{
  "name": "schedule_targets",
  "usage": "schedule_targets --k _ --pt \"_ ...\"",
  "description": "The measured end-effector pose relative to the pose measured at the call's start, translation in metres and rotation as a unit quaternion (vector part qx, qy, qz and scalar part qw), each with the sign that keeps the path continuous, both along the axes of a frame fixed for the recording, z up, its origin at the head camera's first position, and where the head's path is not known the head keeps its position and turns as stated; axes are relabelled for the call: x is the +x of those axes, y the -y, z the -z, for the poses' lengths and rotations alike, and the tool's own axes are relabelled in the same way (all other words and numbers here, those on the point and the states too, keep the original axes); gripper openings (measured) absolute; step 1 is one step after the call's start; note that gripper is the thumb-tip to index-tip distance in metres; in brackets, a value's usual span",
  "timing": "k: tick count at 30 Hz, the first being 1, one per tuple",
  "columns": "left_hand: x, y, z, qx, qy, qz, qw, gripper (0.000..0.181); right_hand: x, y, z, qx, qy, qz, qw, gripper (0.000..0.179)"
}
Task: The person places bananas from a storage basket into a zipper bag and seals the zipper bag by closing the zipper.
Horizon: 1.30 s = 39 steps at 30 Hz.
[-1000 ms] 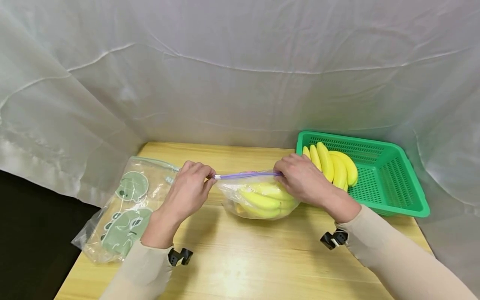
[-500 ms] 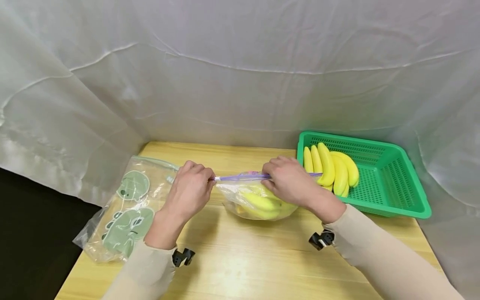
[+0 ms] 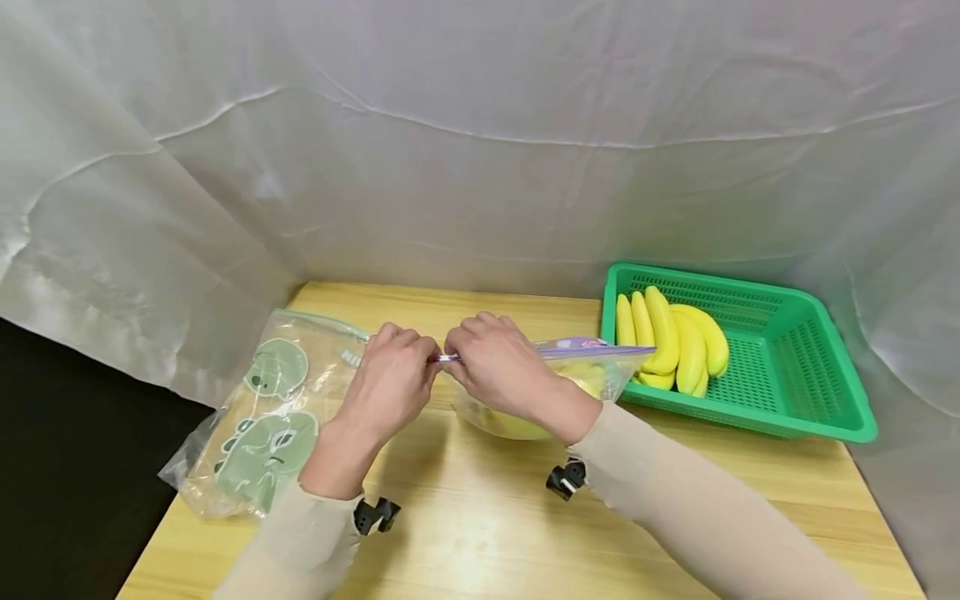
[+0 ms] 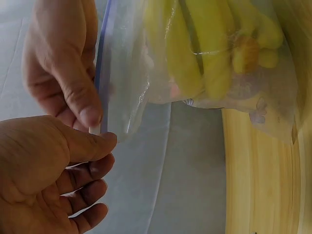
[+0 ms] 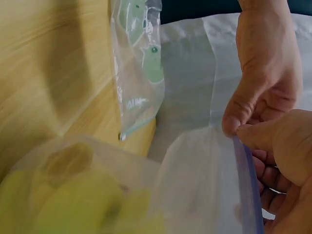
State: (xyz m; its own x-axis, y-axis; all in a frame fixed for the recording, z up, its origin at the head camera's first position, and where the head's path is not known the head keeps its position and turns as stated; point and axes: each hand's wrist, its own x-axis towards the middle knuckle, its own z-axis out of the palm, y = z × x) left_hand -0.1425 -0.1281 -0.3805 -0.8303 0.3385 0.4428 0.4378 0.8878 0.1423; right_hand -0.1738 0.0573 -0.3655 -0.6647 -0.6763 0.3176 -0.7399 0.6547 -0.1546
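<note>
A clear zip bag (image 3: 618,368) with a purple zip strip is held up by its mouth over the table, with yellow bananas (image 4: 214,58) inside. My left hand (image 3: 393,379) pinches the strip's left end between thumb and forefinger. Right beside it, my right hand (image 3: 498,367) pinches the same strip, its thumb close to the left thumb. A small white piece (image 4: 94,130) shows on the strip between the two hands in the left wrist view. From the right hand the strip runs rightward to the green basket's edge. In the head view, the right hand and forearm hide much of the bag.
A green basket (image 3: 817,429) stands at the back right, several bananas (image 3: 690,346) at its left end. A clear bag with green frog prints (image 3: 266,454) lies flat on the table's left. Grey cloth (image 3: 480,200) hangs behind the wooden table (image 3: 480,517).
My right hand has slid left along the zip strip, from its right part up to my left hand. The left hand stays at the strip's left end.
</note>
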Motion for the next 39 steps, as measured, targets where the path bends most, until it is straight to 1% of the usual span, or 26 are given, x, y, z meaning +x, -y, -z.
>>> schedule_targets --k 3,7,12,16,22,26,30,35,39 --pt "0.000 -0.001 0.001 -0.002 -0.005 0.001 1.0000 0.013 0.000 0.004 0.000 -0.008 0.000 -0.002 1.0000 0.016" --pt "0.001 0.000 0.001 0.002 -0.008 0.005 1.0000 0.014 0.000 0.005 0.001 -0.006 -0.003 -0.001 1.0000 0.015" --pt "0.002 -0.001 0.002 0.016 0.002 0.003 0.9999 0.016 0.001 0.004 0.003 -0.001 -0.011 0.000 0.9999 0.014" --pt "0.003 -0.002 0.003 0.023 0.018 -0.005 0.9996 0.018 0.001 0.004 0.005 0.004 -0.019 -0.004 0.9998 0.014" --pt "0.003 -0.004 0.003 0.034 0.057 -0.023 0.9975 0.016 0.002 0.000 0.009 0.008 -0.043 -0.011 0.9990 0.016" --pt "0.004 -0.005 0.003 0.045 0.072 -0.029 0.9960 0.017 0.002 -0.001 0.011 0.013 -0.062 -0.013 0.9979 0.017" --pt "0.005 -0.004 0.002 0.047 0.083 -0.034 0.9949 0.016 0.002 -0.003 0.012 0.024 -0.071 -0.014 0.9971 0.017" --pt "0.005 0.000 0.003 0.046 0.089 -0.040 0.9941 0.013 0.002 -0.011 0.009 0.035 -0.058 -0.005 0.9977 0.014" --pt "0.005 0.000 0.003 0.048 0.096 -0.041 0.9934 0.011 0.002 -0.016 0.008 0.033 -0.044 0.003 0.9985 0.014"
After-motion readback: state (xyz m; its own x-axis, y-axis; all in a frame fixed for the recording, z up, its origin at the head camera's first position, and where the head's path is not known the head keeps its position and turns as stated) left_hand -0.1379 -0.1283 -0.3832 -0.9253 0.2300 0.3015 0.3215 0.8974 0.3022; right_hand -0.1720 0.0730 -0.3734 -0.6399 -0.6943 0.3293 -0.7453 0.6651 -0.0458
